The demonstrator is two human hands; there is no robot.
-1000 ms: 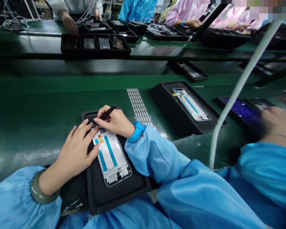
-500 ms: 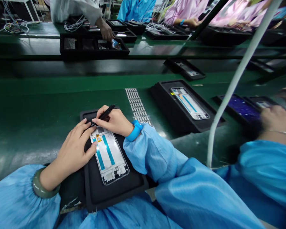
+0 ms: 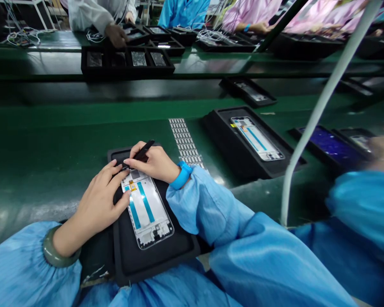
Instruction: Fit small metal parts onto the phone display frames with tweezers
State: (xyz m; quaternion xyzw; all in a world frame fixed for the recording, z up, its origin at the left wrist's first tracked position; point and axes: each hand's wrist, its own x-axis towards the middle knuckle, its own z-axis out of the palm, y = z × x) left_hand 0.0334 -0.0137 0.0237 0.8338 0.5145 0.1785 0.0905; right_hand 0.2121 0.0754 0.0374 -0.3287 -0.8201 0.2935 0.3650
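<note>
A smooth, glossy green worktop [image 3: 51, 140] stretches across the view. On its near side, a matte black tray [image 3: 153, 262] with a raised rim carries the frame [image 3: 150, 217], a flat, silvery phone-shaped rectangle with rounded corners and two blue strips [image 3: 146, 202]. Beyond the tray lies a thin sheet [image 3: 183, 138] of small pale labels in rows. The right hand [image 3: 158, 164] has its grip closed, thumb and fingers pinching a slim, black, pen-like tool [image 3: 145, 149] at the frame's far end. The left hand [image 3: 104, 192] spreads its fingers loosely, thumb at the frame's left edge. Since half a second ago, both hands and the frame look unchanged; across the worktop, a co-worker's hand [image 3: 117, 35] has shifted leftward above a black box [image 3: 96, 72].
</note>
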